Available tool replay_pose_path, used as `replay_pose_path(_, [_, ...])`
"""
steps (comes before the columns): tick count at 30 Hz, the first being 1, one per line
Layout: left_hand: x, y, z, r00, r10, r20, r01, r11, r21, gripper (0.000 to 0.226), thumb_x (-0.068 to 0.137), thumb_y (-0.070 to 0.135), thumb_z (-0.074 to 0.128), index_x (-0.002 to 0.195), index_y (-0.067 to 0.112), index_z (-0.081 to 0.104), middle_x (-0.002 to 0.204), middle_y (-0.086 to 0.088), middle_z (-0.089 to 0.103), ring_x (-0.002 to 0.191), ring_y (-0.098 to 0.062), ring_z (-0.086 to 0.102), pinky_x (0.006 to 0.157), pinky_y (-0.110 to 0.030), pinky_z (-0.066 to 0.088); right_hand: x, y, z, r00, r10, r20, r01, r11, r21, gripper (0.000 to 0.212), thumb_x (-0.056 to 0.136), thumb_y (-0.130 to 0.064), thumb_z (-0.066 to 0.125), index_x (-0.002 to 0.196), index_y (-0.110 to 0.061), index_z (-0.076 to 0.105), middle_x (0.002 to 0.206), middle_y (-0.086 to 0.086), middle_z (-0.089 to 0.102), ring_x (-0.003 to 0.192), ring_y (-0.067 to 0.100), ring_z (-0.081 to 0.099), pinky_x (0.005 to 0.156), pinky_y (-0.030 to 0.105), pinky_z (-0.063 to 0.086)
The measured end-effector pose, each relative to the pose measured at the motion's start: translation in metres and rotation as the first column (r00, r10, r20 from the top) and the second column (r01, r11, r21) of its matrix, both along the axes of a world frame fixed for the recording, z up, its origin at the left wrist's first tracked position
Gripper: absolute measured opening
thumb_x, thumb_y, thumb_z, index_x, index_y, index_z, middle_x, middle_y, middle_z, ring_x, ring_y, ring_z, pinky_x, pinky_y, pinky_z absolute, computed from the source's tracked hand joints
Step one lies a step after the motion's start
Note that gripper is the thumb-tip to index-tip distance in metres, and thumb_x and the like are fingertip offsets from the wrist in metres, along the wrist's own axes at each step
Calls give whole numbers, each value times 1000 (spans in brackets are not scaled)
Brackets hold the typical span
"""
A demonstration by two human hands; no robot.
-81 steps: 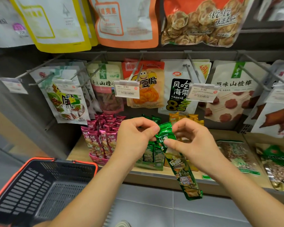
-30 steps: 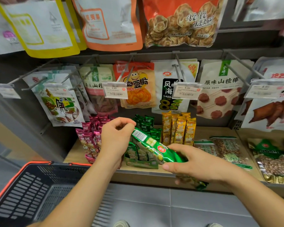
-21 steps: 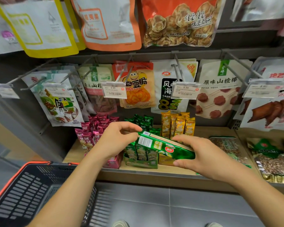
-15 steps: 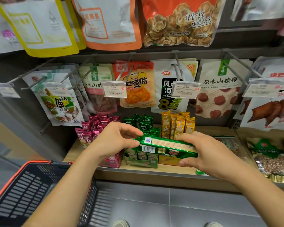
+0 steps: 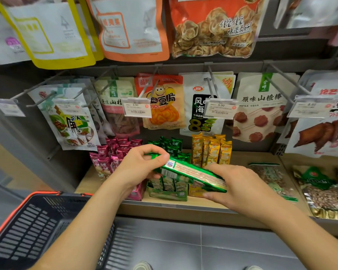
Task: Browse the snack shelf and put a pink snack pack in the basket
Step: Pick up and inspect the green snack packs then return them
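Snack shelf [image 5: 242, 158], wooden ledge under hanging bags: browsing step.
Pink snack packs [image 5: 109, 158] stood untouched in their box at shelf left, basket [image 5: 12, 217] below them. Left hand [image 5: 139, 166] and right hand [image 5: 240, 188] each gripped one end of a green pack [image 5: 191, 172]. Risk: green pack landing in basket, wrong colour.

The left hand [image 5: 139, 168] hides some pink packs [image 5: 105, 164]; the basket [image 5: 23, 234] is cropped lower-left.

Your left grip [image 5: 142, 166] pinches one end of a green pack [image 5: 191, 172] between thumb and curled fingers. Your right grip [image 5: 240, 190], just to its right, clasps the other end, knuckles up. Both bare forearms reach forward.
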State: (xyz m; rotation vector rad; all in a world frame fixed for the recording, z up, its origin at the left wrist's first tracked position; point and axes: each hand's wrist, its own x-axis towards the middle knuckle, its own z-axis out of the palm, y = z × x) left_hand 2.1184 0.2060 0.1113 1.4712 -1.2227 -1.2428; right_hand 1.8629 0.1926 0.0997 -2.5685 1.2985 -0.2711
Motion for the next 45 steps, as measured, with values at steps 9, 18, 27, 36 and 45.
replay_pose_path(9, [15, -15, -22, 909, 408, -79, -406, 913, 38, 28, 94, 7, 59, 76, 19, 76, 88, -11, 70, 89, -25, 68, 56, -24, 54, -16, -7, 10, 998, -21, 61, 5, 968, 253, 73, 84, -35, 74, 147, -34, 38, 137, -11, 54, 116, 4, 52, 97, 18, 42])
replay_pose_path(18, [10, -27, -47, 922, 387, 12, -382, 906, 181, 20, 101, 18, 49, 105, 5, 64, 111, -19, 66, 98, -27, 65, 56, -23, 57, -22, 0, 23, 940, -115, 321, 37, 970, 240, 59, 73, -27, 83, 128, -34, 62, 121, -13, 66, 83, -8, 63, 85, 16, 52])
replay_pose_path(27, [-4, -27, -37, 977, 207, -55, -183, 940, 289, 52, 84, 46, 70, 123, 21, 46, 85, -17, 70, 54, -21, 67, 48, -24, 52, -12, 16, 22, 892, 67, 447, -155, 974, 162, 47, 78, -14, 79, 118, -35, 66, 116, -26, 56, 116, -24, 42, 100, 2, 34])
replay_pose_path(36, [-18, -30, -30, 847, 259, -465, -217, 966, 144, 21, 88, 11, 66, 108, 11, 59, 82, -8, 75, 67, -18, 71, 57, -34, 57, -21, 9, 24, 815, -25, 579, -346, 780, 521, 32, 83, -12, 73, 104, -36, 75, 113, -10, 72, 116, 0, 60, 94, 14, 47])
replay_pose_path(45, [-76, -4, -27, 927, -351, -132, 355, 935, 11, 32, 85, -2, 62, 106, 21, 66, 93, 1, 74, 90, -14, 69, 73, -25, 55, -9, -14, 8, 707, -473, 525, -169, 608, 776, 75, 80, -31, 71, 144, -41, 34, 121, -9, 63, 98, 3, 68, 74, 28, 58])
